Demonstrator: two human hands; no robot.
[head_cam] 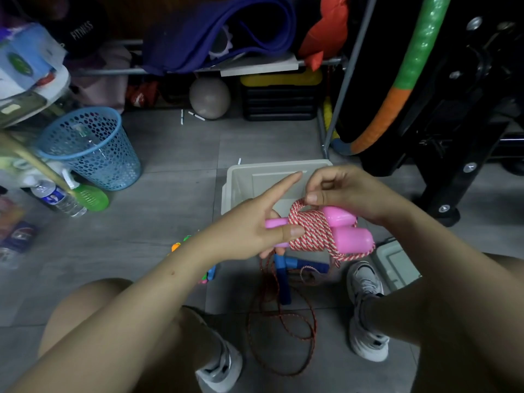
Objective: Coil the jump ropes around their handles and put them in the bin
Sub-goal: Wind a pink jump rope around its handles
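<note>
Head view, person seated over a tiled floor [175, 154]. Pink handles [348, 231], two side by side, held above the near edge of the bin [241, 177], a pale open tub on the floor. Red-white rope [312, 234] wound in tight turns round both handles at mid-length; a short loose tail hangs below the rt. end.

Left hand [249, 225]: thumb pressed on the coil, lower fingers curled under the narrow handle ends, so the grip is clamped on the handles; index finger sticks out straight toward the bin.

Right hand [340, 191]: thumb and fingertips pinched together on the top loop of rope, just above the coil; back of hand covers part of the bin's rt. wall.

Below the hands, on the floor betw. the shoes: blue handles [286, 276], lying crossed, w/ a dark red rope [283, 336] spread in loose loops toward the viewer. A third, multicolour item shows partly behind the left wrist; too hidden to identify.

Also: blue basket [90, 148] at left, w/ a water bottle [56, 198] near it; grey ball [209, 97] under the rack at back; green-orange hoop [416, 66] at rt.
</note>
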